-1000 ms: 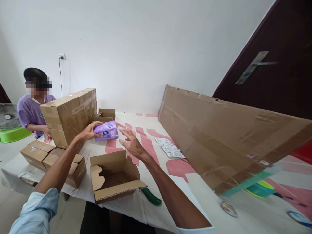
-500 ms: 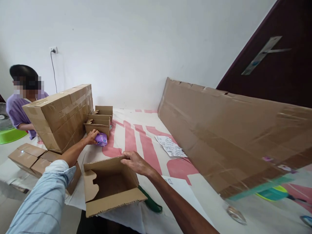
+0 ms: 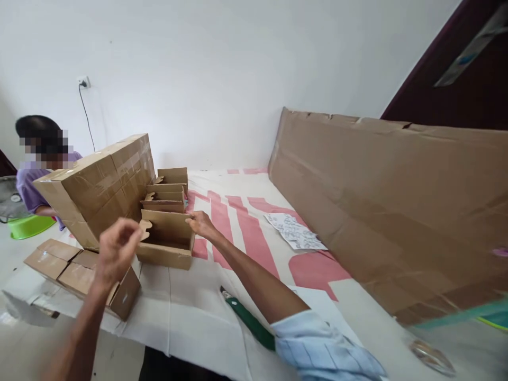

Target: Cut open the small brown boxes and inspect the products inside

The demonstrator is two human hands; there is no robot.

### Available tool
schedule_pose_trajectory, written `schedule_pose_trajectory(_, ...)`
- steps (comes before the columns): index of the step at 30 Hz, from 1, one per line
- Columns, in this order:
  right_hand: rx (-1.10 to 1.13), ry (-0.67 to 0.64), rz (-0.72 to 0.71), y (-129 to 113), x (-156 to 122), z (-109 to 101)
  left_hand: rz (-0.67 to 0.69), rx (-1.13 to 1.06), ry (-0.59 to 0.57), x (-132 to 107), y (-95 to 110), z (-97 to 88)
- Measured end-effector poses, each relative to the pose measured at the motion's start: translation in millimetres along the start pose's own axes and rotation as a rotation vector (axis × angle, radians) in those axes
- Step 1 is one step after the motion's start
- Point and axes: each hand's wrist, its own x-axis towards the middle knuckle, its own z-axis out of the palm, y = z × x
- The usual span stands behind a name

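Note:
An upright open cardboard box (image 3: 164, 256) stands on the cloth-covered table, its inside facing me and a notched flap on its left. My right hand (image 3: 201, 224) pinches the top right corner of its back wall. Just left of the box, my left hand (image 3: 119, 246) is raised, slightly blurred, with loosely curled fingers and nothing visible in it. Behind this box stand more open boxes (image 3: 166, 197) in a row. No purple packet shows now.
Taped cartons (image 3: 115, 185) are stacked at left, with closed boxes (image 3: 75, 270) in front. A green-handled knife (image 3: 250, 320), a written sheet (image 3: 296, 232) and a tape roll (image 3: 432, 355) lie on the table. A large cardboard panel (image 3: 377, 201) leans at right. A person (image 3: 34, 182) sits at far left.
The box in my right hand has moved away from me, into line with the other open boxes. My left hand has left the purple packet and come back nearer. The green-handled knife is now uncovered.

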Motion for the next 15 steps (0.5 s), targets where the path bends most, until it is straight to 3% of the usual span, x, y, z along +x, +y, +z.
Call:
schedule_pose_trajectory(3,0.027,0.083,-0.026,-16,-2,8,-0.251,0.012,-0.319,-70,-9,37.2)
schedule_pose_trajectory(5,0.037,0.131,-0.060,-25,-25,6,-0.458,0.116,-0.316,-89,-34,72.5)
schedule_pose_trajectory(7,0.011,0.159,-0.136,-26,-65,1,-0.545,0.175,-0.258,-86,-63,102.8)
schedule_pose_trajectory(9,-0.101,0.186,-0.298,-13,-115,-7,-0.596,0.207,-0.210,-72,-87,123.4)
schedule_pose_trajectory(11,-0.263,0.219,-0.325,14,-169,-15,-0.631,0.225,-0.182,-57,-104,135.7)
schedule_pose_trajectory(15,-0.489,0.250,-0.205,87,-255,-24,-0.661,0.236,-0.154,-33,-125,152.5)
